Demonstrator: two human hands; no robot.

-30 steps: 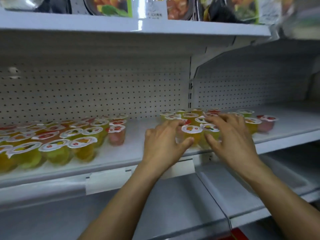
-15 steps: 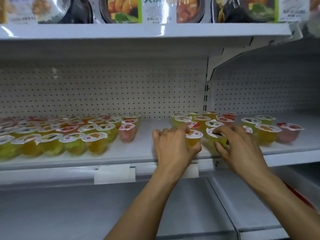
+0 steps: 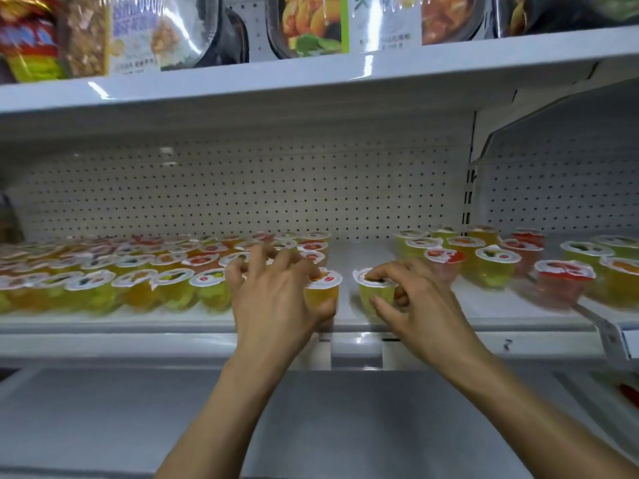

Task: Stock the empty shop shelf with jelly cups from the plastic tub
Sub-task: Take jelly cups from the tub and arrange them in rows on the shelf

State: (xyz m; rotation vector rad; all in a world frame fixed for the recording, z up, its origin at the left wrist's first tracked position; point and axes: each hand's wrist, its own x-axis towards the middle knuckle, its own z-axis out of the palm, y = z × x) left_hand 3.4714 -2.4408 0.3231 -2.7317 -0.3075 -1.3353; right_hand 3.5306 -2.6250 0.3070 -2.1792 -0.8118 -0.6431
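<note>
Two jelly cups held near the front of the shop shelf [image 3: 363, 254], in the gap between two groups.

A wide block of cups [image 3: 103, 288] fills the left of the shelf and a looser cluster [image 3: 484, 261] stands to the right. The left hand [image 3: 276, 305] has its grip closed on an orange cup [image 3: 323, 290], fingers over the lid and thumb on the near wall. Just to its right, the right hand [image 3: 422, 305] pinches a green cup [image 3: 375, 292] the same way. Both cups stand upright on the shelf, lids up and long axis vertical, close together but apart.
</note>
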